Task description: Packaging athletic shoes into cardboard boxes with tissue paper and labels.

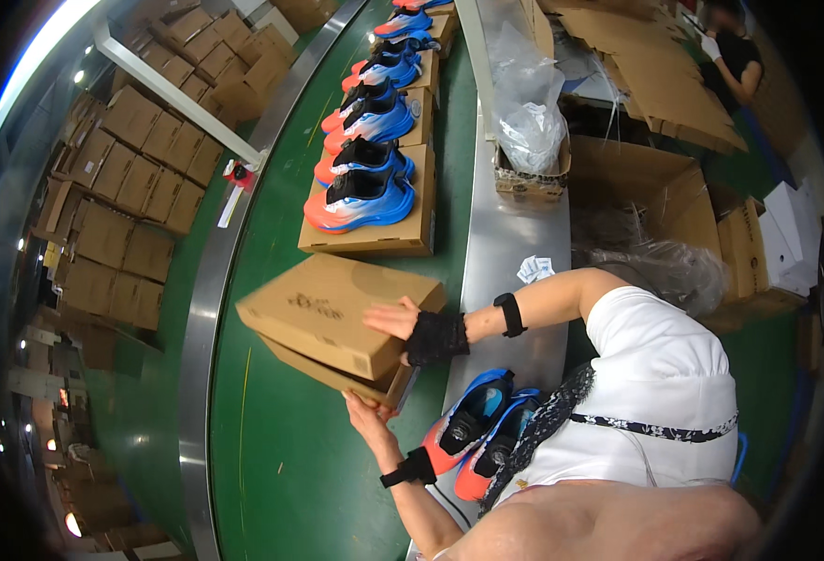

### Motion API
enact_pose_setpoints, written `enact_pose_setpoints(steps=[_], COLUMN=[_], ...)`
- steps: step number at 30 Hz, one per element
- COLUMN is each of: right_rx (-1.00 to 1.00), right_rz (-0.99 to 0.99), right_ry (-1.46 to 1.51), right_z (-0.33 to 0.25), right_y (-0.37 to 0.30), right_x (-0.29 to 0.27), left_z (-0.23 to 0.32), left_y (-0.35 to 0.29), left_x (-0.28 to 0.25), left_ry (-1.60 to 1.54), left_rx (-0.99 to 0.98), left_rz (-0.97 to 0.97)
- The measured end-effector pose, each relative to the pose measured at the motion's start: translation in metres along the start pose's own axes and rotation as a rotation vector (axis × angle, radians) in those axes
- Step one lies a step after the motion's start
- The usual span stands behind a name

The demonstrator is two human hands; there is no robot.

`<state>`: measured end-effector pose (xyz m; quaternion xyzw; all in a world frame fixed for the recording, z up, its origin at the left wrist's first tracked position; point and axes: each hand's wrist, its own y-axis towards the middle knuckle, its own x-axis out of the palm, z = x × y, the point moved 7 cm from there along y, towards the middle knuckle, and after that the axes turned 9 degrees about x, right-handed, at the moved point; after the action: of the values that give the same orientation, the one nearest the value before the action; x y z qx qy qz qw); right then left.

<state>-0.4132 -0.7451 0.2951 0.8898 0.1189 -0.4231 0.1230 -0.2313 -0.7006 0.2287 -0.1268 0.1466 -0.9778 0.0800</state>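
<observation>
A brown cardboard shoebox (332,313) is tilted above the green conveyor belt, its lid slightly raised and a dark gap showing beneath it. My right hand (395,321), in a black lace wrist cuff, lies with fingers stretched flat on the lid. At the near lower corner, my left hand (370,416), with a black wristband, grips the box's bottom part. What is inside the box is hidden. Close to my body, a pair of blue and orange running shoes (473,416) with black openings sits on the metal ledge.
Matching shoes (365,198) stand in pairs on closed shoeboxes (375,241) along the green belt (290,467). Small white packets (534,269) and a carton of clear plastic bags (532,178) are on the metal ledge (501,238). Stacked cartons (117,168) line the left; another person (735,65) is far right.
</observation>
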Motion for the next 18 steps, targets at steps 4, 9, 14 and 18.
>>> enact_pose_setpoints(steps=[4, 9, 14, 18], right_rx=[0.18, 0.894, 0.539, 0.691], right_rz=[0.151, 0.064, 0.249, 0.066], right_ry=[0.891, 1.368, -0.13, -0.44], right_z=[-0.007, 0.095, 0.16, 0.172], right_y=[-0.01, -0.065, -0.139, -0.174], right_x=[-0.063, 0.014, 0.002, 0.012], left_z=[-0.019, -0.059, -0.039, -0.057], left_y=[-0.041, -0.126, -0.144, -0.139], left_x=[-0.079, -0.201, -0.2, -0.211], left_ry=[0.668, 0.645, 0.789, 0.577], left_rx=[-0.024, -0.276, -0.151, -0.014], left_rz=[0.07, 0.273, 0.269, 0.311])
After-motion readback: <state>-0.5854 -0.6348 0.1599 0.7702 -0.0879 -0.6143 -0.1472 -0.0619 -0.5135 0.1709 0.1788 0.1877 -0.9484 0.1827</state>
